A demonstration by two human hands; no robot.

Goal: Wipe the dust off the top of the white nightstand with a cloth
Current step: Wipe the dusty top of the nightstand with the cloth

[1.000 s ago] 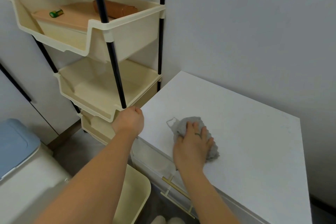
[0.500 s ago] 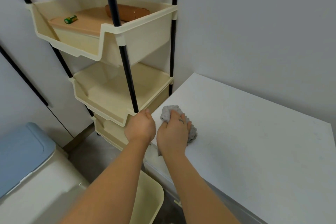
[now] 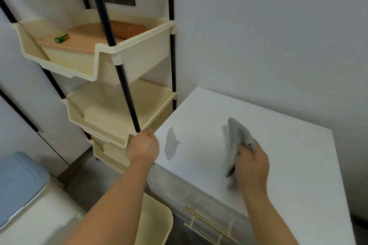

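Note:
The white nightstand (image 3: 288,161) fills the right half of the head view, its flat top against the wall. My right hand (image 3: 252,167) is shut on a grey cloth (image 3: 236,141), which stands bunched and blurred on the middle of the top. A grey smear (image 3: 171,145) marks the top near its left edge. My left hand (image 3: 142,148) rests closed at the nightstand's left front corner, touching the lower tray of the shelf rack; what its fingers grip is hidden.
A cream plastic shelf rack (image 3: 127,59) with dark poles stands tight against the nightstand's left side. A blue-lidded white bin (image 3: 22,191) sits at lower left, a cream container (image 3: 157,223) below my left arm. The nightstand's drawer front has a gold handle (image 3: 201,219).
My right hand has swept the cloth from the left edge toward the middle of the top, leaving a grey smear behind. My left hand stays at the corner.

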